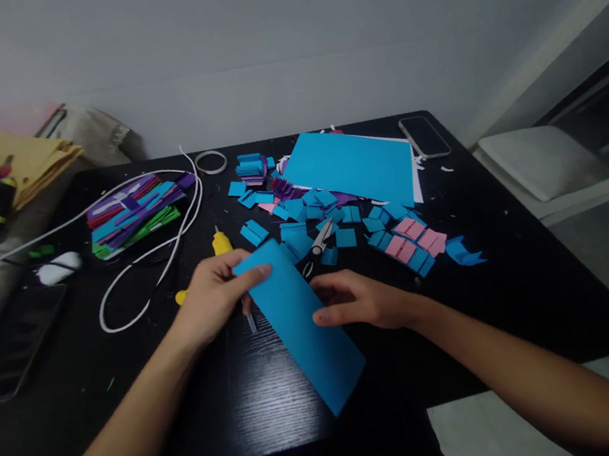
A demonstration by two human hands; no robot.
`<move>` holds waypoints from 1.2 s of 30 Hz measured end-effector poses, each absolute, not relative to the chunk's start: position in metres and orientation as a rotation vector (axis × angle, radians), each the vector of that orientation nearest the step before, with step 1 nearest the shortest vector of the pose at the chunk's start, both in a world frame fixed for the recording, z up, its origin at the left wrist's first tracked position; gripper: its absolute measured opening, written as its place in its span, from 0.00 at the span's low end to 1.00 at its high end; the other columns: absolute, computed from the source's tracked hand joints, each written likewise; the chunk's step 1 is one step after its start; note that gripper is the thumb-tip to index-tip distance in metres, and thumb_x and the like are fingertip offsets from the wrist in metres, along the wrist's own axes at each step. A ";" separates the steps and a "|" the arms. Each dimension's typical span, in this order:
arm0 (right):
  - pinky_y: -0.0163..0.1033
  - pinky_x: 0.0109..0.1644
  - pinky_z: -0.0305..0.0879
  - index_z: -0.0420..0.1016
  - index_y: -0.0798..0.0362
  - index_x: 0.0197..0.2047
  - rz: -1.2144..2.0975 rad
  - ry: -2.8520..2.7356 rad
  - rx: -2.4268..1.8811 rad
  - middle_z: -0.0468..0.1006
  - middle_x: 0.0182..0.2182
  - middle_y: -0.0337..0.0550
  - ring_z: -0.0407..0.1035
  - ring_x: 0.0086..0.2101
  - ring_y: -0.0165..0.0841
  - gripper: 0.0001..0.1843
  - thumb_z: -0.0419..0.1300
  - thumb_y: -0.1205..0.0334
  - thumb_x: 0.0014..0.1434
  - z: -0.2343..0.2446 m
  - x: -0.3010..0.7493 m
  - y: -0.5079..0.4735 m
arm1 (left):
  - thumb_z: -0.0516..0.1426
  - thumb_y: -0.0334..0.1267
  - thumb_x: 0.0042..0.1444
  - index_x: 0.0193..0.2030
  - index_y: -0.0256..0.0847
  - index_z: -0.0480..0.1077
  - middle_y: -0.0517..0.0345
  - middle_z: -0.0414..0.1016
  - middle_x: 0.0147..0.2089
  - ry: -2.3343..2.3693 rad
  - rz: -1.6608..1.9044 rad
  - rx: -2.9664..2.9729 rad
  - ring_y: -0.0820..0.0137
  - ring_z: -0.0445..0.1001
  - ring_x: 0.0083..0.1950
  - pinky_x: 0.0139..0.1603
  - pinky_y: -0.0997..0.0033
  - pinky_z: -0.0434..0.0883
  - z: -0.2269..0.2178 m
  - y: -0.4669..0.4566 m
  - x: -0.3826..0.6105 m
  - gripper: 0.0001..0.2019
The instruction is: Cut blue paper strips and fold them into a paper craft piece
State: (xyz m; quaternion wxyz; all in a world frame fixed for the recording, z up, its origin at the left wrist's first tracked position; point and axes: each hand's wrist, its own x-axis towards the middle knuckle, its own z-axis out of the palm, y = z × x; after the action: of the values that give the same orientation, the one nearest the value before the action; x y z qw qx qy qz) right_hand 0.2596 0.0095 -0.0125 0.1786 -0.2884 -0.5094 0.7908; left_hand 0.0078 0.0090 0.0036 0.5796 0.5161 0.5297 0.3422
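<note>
A long blue paper strip lies slanted on the black table, its near end reaching toward the front edge. My left hand pinches the strip's far left corner, thumb on top. My right hand grips the strip's right edge with curled fingers. A thin blade tip pokes out under my left hand. Just beyond the strip lie scissors and a yellow-handled cutter.
Several small folded blue and pink paper pieces are scattered past the hands. A large blue sheet, a phone, a tape ring, a stack of coloured strips and a white cable lie farther back.
</note>
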 end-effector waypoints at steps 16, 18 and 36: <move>0.38 0.39 0.72 0.80 0.53 0.39 1.933 -1.138 -1.072 0.82 0.34 0.40 0.76 0.34 0.34 0.18 0.77 0.53 0.50 -0.011 0.253 0.004 | 0.64 0.43 0.61 0.28 0.37 0.71 0.60 0.77 0.24 1.129 0.670 1.315 0.77 0.72 0.20 0.21 0.81 0.69 -0.001 -0.010 0.033 0.15; 0.37 0.36 0.70 0.81 0.52 0.41 1.820 -1.216 -1.131 0.81 0.34 0.39 0.75 0.33 0.32 0.19 0.78 0.53 0.50 -0.012 0.251 0.003 | 0.64 0.43 0.61 0.29 0.37 0.71 0.59 0.78 0.25 1.106 0.636 1.298 0.77 0.73 0.21 0.22 0.80 0.70 -0.003 -0.013 0.036 0.14; 0.38 0.35 0.73 0.81 0.51 0.40 1.813 -1.255 -1.119 0.82 0.36 0.41 0.77 0.34 0.34 0.16 0.76 0.53 0.52 -0.010 0.255 0.002 | 0.71 0.40 0.55 0.44 0.43 0.84 0.55 0.86 0.37 1.126 0.874 1.712 0.68 0.83 0.35 0.39 0.73 0.82 0.002 -0.010 0.027 0.10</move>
State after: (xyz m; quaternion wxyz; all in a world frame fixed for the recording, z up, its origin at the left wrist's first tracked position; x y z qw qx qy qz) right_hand 0.2550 0.0018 -0.0098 0.3282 -0.4276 -0.4794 0.6926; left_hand 0.0275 -0.0104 0.0015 0.4413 0.6897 0.4536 0.3520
